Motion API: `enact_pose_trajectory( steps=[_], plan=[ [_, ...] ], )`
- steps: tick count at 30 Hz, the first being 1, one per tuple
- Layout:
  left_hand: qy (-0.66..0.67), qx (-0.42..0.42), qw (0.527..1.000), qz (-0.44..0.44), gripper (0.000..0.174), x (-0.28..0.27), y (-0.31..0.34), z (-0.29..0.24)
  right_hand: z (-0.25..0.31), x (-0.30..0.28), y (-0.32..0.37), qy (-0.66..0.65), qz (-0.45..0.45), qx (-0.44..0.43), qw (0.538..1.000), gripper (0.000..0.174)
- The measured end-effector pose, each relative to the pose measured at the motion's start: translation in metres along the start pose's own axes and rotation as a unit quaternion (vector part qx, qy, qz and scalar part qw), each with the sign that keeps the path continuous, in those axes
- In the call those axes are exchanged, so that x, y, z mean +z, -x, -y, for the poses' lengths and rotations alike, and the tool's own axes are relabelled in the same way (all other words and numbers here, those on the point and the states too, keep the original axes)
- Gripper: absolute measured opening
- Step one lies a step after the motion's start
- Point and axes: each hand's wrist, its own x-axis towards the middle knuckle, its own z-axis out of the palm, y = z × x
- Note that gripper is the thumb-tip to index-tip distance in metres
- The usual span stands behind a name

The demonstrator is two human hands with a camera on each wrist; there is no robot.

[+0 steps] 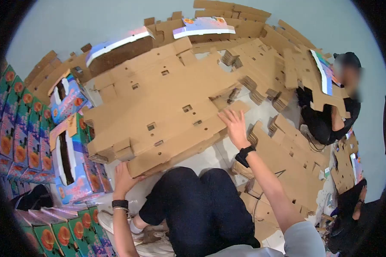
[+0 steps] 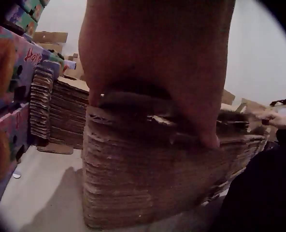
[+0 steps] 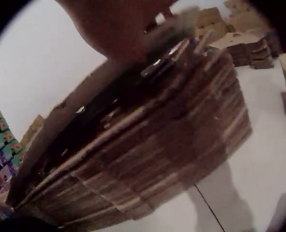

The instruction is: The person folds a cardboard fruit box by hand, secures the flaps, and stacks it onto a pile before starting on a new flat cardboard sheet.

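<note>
A flat brown cardboard sheet (image 1: 176, 147) with punched slots lies along the near side of a stack of cardboard blanks (image 2: 138, 183), in front of the person's knees. At its near left corner my left hand (image 1: 125, 179) grips the edge. My right hand (image 1: 236, 126), fingers spread over the top, holds the sheet near its right end. In the right wrist view, a dark gap shows between the raised sheet and the layered stack (image 3: 177, 140) below. Part of the right thumb is hidden there.
Printed fruit boxes (image 1: 75, 165) stand at the left, with more stacked behind. Other cardboard piles (image 1: 283, 158) lie on the pale floor at the right. A seated person (image 1: 330, 111) handles a printed blank at the far right; another person's arm shows at lower right.
</note>
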Motion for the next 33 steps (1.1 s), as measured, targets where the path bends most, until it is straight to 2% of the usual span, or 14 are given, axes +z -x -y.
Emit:
enact_pose_trajectory(
  steps=[2,3,9,12,16,18,19,22,24,26,28,30,32,33],
  plan=[
    [-0.047,0.012,0.998,-0.027,0.086,0.0,0.004,-0.002,-0.01,0.052,0.021,-0.119,0.071,-0.003,0.99,0.073],
    [-0.086,0.018,0.996,-0.023,0.093,0.0,0.006,-0.001,-0.006,0.053,0.031,-0.128,0.066,-0.018,0.989,0.087],
    [-0.061,0.01,0.998,0.002,0.093,-0.002,0.007,0.022,-0.016,0.046,0.026,-0.131,0.213,-0.069,0.966,0.104],
    [-0.054,0.009,0.998,0.018,0.091,0.005,0.004,0.03,-0.005,0.038,0.018,-0.05,0.292,-0.045,0.954,0.103],
    [-0.025,-0.001,1.0,-0.005,0.089,0.02,0.003,0.04,0.02,0.061,0.01,0.037,0.282,0.005,0.959,0.098],
    [-0.085,-0.038,0.993,0.07,0.1,0.018,-0.001,0.047,0.053,0.056,0.0,0.046,0.35,0.091,0.931,0.091],
    [-0.088,-0.045,0.993,0.065,0.1,0.003,0.002,0.036,0.072,0.043,0.009,0.054,0.296,0.012,0.954,0.079],
    [-0.135,-0.038,0.99,-0.005,0.102,-0.048,0.018,0.017,0.121,-0.018,0.061,-0.213,0.183,-0.159,0.946,0.058],
    [0.198,-0.065,0.977,0.037,0.094,-0.093,0.025,0.04,0.135,-0.046,0.095,-0.268,0.231,-0.184,0.917,0.05],
    [0.417,-0.151,0.895,-0.051,0.078,-0.133,0.036,0.057,0.138,-0.066,0.134,-0.342,0.314,-0.102,0.88,0.056],
    [0.124,-0.136,0.952,-0.246,0.074,-0.144,0.053,0.101,0.142,-0.06,0.178,-0.345,0.219,-0.078,0.91,0.056],
    [-0.05,-0.208,0.942,-0.26,0.071,-0.118,0.068,0.164,0.158,-0.074,0.209,-0.288,0.163,-0.051,0.942,0.054],
    [-0.127,-0.341,0.925,-0.111,0.074,-0.104,0.076,0.168,0.173,-0.081,0.234,-0.279,0.158,-0.02,0.947,0.058],
    [-0.154,-0.337,0.907,-0.198,0.072,-0.079,0.082,0.188,0.178,-0.085,0.243,-0.286,0.159,-0.01,0.945,0.058]
  ],
)
